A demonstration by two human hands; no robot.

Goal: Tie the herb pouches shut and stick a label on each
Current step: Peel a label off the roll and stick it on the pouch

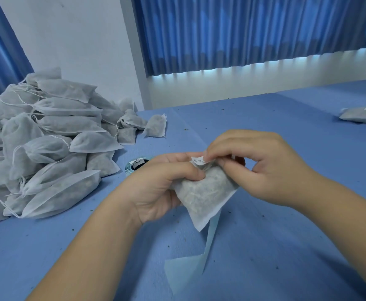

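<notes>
My left hand [156, 187] grips a white mesh herb pouch [206, 196] by its upper part, holding it above the blue table [286, 224]. My right hand [262, 164] pinches a small white printed label [199, 160] at the pouch's top end. The label's far side is hidden by my fingertips. A pale blue strip of label backing [186, 268] trails down from under the pouch onto the table. A roll of labels [135, 165] lies just left of my left hand.
A big pile of white herb pouches [47, 144] with drawstrings fills the left of the table. One labelled pouch [364, 115] lies at the far right edge. Small herb crumbs dot the surface. Blue curtains [243, 33] hang behind.
</notes>
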